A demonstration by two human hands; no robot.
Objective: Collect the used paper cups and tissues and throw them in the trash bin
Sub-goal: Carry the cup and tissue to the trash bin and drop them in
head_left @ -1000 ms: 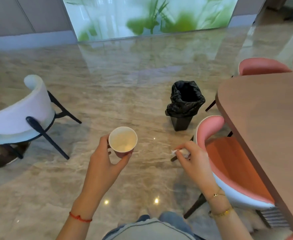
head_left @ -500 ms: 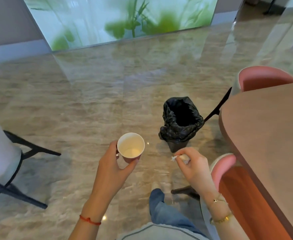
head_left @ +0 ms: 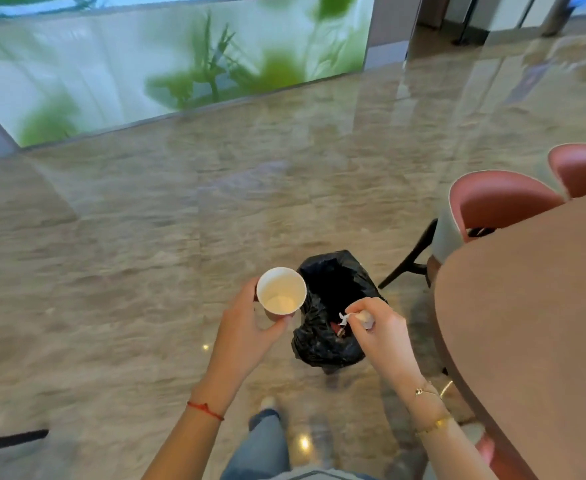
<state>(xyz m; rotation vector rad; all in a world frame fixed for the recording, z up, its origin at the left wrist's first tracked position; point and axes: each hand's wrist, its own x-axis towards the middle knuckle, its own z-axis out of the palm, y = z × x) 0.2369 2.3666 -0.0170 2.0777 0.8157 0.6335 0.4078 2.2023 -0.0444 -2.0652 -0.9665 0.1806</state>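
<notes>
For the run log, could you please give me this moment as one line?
left hand: holds paper cup beside trash bin | right hand: pinches tissue over bin opening | nothing dropped yet

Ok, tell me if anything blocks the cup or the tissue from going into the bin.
Nothing visible does. The trash bin is open-topped with its black liner spread. The right hand pinches the tissue over the opening; the left hand holds the paper cup beside the rim.

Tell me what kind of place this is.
Probably an office lounge or meeting area: a polished marble-look floor, a long brown table with pink padded chairs drawn up to it, and a backlit wall panel printed with green leaves.
</notes>
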